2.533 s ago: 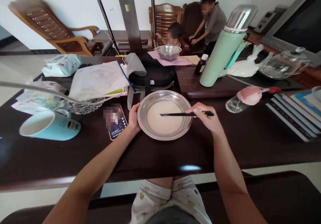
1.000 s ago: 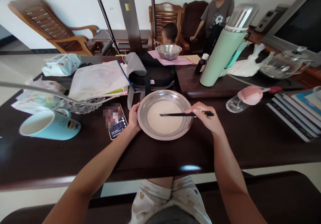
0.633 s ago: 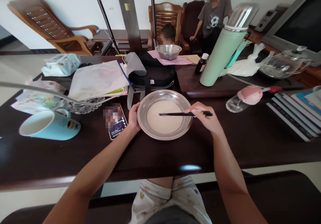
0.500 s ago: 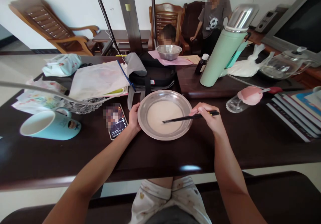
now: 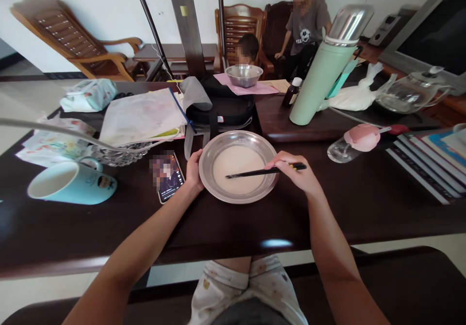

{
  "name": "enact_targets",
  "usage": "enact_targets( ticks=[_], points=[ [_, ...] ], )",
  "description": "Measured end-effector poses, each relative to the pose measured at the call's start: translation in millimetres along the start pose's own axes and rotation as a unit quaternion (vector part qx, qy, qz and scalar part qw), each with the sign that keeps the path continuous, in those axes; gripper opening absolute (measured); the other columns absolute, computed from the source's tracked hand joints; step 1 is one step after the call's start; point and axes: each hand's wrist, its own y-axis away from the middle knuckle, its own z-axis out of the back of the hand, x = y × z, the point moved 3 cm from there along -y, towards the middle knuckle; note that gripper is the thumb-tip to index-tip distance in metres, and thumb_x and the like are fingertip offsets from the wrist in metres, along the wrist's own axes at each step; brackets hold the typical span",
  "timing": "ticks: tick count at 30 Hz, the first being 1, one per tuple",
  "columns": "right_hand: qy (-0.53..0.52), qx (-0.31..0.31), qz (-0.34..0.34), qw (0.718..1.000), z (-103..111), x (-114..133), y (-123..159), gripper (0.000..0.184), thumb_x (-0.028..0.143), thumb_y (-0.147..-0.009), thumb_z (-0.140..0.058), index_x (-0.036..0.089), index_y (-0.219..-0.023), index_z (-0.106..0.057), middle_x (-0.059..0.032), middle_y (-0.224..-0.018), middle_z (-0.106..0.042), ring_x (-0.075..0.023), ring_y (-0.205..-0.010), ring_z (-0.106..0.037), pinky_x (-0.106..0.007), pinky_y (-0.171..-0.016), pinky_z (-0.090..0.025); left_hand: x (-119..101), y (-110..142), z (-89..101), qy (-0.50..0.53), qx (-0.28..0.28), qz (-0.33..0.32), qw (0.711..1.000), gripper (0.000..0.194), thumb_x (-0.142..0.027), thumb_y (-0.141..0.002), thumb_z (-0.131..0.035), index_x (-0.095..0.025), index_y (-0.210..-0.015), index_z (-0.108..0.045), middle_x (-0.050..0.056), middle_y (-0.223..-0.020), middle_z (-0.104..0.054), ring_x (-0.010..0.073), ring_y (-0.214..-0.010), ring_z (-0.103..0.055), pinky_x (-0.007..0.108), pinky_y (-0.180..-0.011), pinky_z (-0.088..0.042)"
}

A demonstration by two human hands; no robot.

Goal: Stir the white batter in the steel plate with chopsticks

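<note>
A round metal bowl (image 5: 267, 191) stands on the dark wooden table in front of me, with a milky, off-white liquid (image 5: 242, 162) in its bottom. My left hand (image 5: 195, 171) grips the bowl's left rim, fingers closed round its outer side. Black chopsticks (image 5: 255, 172) are held in my right hand (image 5: 291, 169) over the bowl's right side. Their tips reach the liquid left of its middle, and the fingers are closed round the upper part. A lit phone (image 5: 168, 177) lies just left of my left hand.
At left are a blue mug (image 5: 73, 184) and a metal fruit basket (image 5: 120, 154). A green thermos (image 5: 322, 79), pink-lidded cup (image 5: 360, 138) and books (image 5: 418, 167) are at right. A second metal bowl (image 5: 243, 76) is behind; two people (image 5: 309, 24) are across the table.
My right hand has moved left with the chopsticks, and their tips have slid left through the liquid. My left hand and the bowl stay in place. The person in the grey shirt has shifted slightly.
</note>
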Motion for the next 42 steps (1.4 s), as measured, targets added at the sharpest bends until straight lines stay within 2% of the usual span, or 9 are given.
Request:
enact_targets(
  ticks=[6,9,13,18,24,30,33,36,42],
  points=[
    [0.009,-0.049,-0.005,0.999,6,-2,1,0.045,0.064,-0.103,-0.068,0.027,-0.09,-0.089,-0.0061,-0.088,-0.087,-0.023,-0.085,-0.081,-0.037,-0.081,-0.064,0,3,-2.5,0.014,-0.019,0.0,1.0,0.014,-0.031,-0.086,-0.068,-0.019,-0.086,-0.075,0.009,-0.082,-0.082,0.0374,-0.095,-0.082,0.049,-0.089,-0.068],
    [-0.027,-0.025,-0.016,0.999,4,-1,1,0.046,0.064,-0.104,-0.067,0.026,-0.089,-0.089,-0.0056,-0.086,-0.087,-0.0229,-0.083,-0.082,-0.037,-0.081,-0.065,0,4,-3.9,0.012,-0.021,0.002,1.0,0.015,-0.032,-0.086,-0.067,-0.019,-0.086,-0.075,0.01,-0.087,-0.083,0.0381,-0.096,-0.082,0.05,-0.089,-0.068],
    [0.013,0.01,0.008,1.0,-1,1,-1,0.045,0.066,-0.102,-0.069,0.028,-0.092,-0.09,-0.0068,-0.091,-0.088,-0.0238,-0.088,-0.081,-0.039,-0.084,-0.064,-1,4,-4.5,0.009,-0.023,-0.002,1.0,0.013,-0.032,-0.084,-0.069,-0.019,-0.083,-0.074,0.01,-0.089,-0.084,0.0384,-0.097,-0.082,0.05,-0.089,-0.068],
    [0.0,-0.054,-0.005,0.999,7,0,1,0.046,0.064,-0.104,-0.067,0.027,-0.088,-0.089,-0.0056,-0.087,-0.087,-0.0226,-0.084,-0.081,-0.037,-0.08,-0.063,-1,7,-6.6,0.002,-0.035,0.003,0.999,0.016,-0.032,-0.086,-0.065,-0.019,-0.082,-0.074,0.011,-0.084,-0.083,0.0389,-0.096,-0.082,0.051,-0.087,-0.069],
    [0.0,0.01,0.004,1.0,-1,2,-1,0.045,0.066,-0.103,-0.069,0.028,-0.091,-0.09,-0.0061,-0.09,-0.088,-0.023,-0.087,-0.081,-0.037,-0.082,-0.063,-2,7,-6.2,-0.002,-0.028,0.001,1.0,0.016,-0.033,-0.087,-0.065,-0.02,-0.084,-0.074,0.01,-0.086,-0.083,0.0388,-0.096,-0.083,0.051,-0.088,-0.069],
    [-0.004,-0.057,-0.015,0.998,10,-1,1,0.045,0.065,-0.102,-0.07,0.027,-0.089,-0.089,-0.0052,-0.086,-0.087,-0.0222,-0.082,-0.081,-0.037,-0.081,-0.064,0,1,-0.3,-0.015,-0.013,-0.003,1.0,0.018,-0.036,-0.084,-0.07,-0.02,-0.089,-0.075,0.01,-0.086,-0.083,0.039,-0.094,-0.082,0.051,-0.087,-0.069],
    [-0.036,-0.024,-0.023,0.999,6,0,2,0.048,0.067,-0.103,-0.068,0.026,-0.088,-0.088,-0.0052,-0.083,-0.086,-0.0226,-0.08,-0.082,-0.037,-0.079,-0.065,1,-2,1.5,-0.02,-0.004,-0.009,1.0,0.02,-0.037,-0.082,-0.073,-0.02,-0.09,-0.075,0.01,-0.089,-0.084,0.0396,-0.095,-0.082,0.052,-0.088,-0.068],
    [-0.001,0.009,-0.001,1.0,-1,1,-1,0.048,0.068,-0.102,-0.068,0.027,-0.09,-0.09,-0.0064,-0.089,-0.088,-0.0233,-0.086,-0.081,-0.038,-0.083,-0.064,1,-3,2.1,-0.017,0.003,-0.014,1.0,0.019,-0.038,-0.08,-0.075,-0.02,-0.089,-0.075,0.009,-0.088,-0.084,0.0394,-0.095,-0.082,0.052,-0.09,-0.068],
    [0.008,-0.064,-0.013,0.998,10,0,2,0.045,0.065,-0.103,-0.069,0.027,-0.086,-0.088,-0.0061,-0.088,-0.087,-0.0236,-0.085,-0.081,-0.039,-0.083,-0.065,1,-3,2.6,-0.011,-0.004,-0.005,1.0,0.018,-0.036,-0.083,-0.073,-0.02,-0.089,-0.076,0.009,-0.086,-0.083,0.039,-0.095,-0.082,0.051,-0.088,-0.068]
  ],
)
